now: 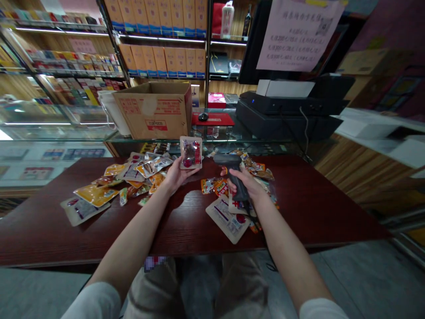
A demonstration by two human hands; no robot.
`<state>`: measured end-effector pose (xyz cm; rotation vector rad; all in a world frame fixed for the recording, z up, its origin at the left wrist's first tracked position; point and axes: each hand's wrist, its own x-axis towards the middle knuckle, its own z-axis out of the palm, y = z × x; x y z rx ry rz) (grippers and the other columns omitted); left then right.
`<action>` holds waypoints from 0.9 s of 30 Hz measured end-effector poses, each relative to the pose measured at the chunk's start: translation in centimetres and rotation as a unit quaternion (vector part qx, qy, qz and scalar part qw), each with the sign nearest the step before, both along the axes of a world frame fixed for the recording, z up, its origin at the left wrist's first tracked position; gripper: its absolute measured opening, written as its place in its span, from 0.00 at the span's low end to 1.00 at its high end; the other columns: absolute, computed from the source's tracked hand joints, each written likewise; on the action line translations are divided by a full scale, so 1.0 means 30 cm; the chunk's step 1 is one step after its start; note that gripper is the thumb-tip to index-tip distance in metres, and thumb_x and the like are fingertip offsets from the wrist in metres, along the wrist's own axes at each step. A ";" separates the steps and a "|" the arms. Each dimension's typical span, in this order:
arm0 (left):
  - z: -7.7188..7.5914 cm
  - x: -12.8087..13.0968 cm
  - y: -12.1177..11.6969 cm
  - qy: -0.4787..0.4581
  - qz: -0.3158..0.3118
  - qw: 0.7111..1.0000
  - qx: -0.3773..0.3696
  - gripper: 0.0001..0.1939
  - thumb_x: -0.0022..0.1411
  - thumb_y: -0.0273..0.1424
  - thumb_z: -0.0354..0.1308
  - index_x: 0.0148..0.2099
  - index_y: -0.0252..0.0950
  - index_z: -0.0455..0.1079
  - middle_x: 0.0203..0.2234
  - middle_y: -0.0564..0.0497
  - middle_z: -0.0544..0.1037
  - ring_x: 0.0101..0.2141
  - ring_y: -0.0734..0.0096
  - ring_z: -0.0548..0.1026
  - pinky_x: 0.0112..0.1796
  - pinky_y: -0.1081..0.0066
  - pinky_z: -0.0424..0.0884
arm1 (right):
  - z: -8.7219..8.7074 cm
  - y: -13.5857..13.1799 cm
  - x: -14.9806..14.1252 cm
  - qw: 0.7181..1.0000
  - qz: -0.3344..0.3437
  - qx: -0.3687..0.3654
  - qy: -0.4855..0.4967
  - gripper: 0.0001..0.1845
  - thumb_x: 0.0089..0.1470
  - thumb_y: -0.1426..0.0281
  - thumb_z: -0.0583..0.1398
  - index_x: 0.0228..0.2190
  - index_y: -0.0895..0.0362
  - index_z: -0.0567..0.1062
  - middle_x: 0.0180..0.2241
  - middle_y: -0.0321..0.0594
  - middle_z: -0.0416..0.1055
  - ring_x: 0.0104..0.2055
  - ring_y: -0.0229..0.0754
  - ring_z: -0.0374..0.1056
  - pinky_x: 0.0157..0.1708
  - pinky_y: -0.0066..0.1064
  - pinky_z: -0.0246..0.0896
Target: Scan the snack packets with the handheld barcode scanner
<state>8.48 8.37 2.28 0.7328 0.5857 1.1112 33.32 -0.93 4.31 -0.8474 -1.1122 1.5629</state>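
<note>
a: what is held in the left hand (pixel 175 178)?

b: a small pale pouch (pixel 191 153) is held there, upright, with a clear window and red lettering turned toward the camera. it is raised over the middle of the tabletop (pixel 186 221), near the far edge. its lower left part is pinched, the fingers being parted only by the pouch itself.

a: and the right hand (pixel 247 182)?

b: a dark scanner (pixel 240 189) is gripped by its handle, the fingers being curled closely around it. its head is pointed leftward, toward the pouch, and the two are kept apart.

a: where are the other packets seen?

b: a heap of packets (pixel 134 172) is spread toward the far left corner, and a yellow packet (pixel 96 193) is found at its near side. below the scanner, a flat pouch (pixel 227 218) is laid toward the near edge, with orange packets (pixel 212 185) just beyond it. more are partly hidden by the right hand.

a: what is seen past the far edge?

b: a cardboard box (pixel 156 113) is stood on a glass counter, and a mouse (pixel 203 116) is placed on a red mat (pixel 217 119).
</note>
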 end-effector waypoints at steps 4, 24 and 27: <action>0.003 -0.002 -0.003 -0.004 -0.019 1.000 0.000 0.22 0.68 0.38 0.47 0.57 0.31 0.68 0.47 0.39 0.80 0.49 0.55 0.78 0.55 0.51 0.71 | 0.002 -0.004 0.003 1.000 0.004 0.008 0.005 0.16 0.51 0.62 0.65 0.39 0.57 0.72 0.33 0.38 0.76 0.16 0.28 0.56 0.13 0.23 0.54; -0.059 0.017 0.000 0.435 0.276 0.656 0.552 0.23 0.62 0.30 0.58 0.59 0.37 0.65 0.56 0.40 0.71 0.58 0.59 0.69 0.59 0.54 0.67 | 0.022 -0.015 0.014 0.999 0.008 0.032 -0.013 0.14 0.50 0.62 0.65 0.36 0.57 0.73 0.28 0.35 0.73 0.15 0.28 0.55 0.13 0.24 0.55; -0.054 0.015 -0.004 0.444 0.280 0.640 0.561 0.24 0.63 0.30 0.57 0.61 0.37 0.64 0.57 0.40 0.70 0.59 0.59 0.68 0.59 0.53 0.67 | 0.015 -0.012 0.011 0.999 0.015 0.037 -0.005 0.15 0.50 0.63 0.66 0.38 0.57 0.73 0.33 0.37 0.74 0.15 0.27 0.55 0.12 0.24 0.54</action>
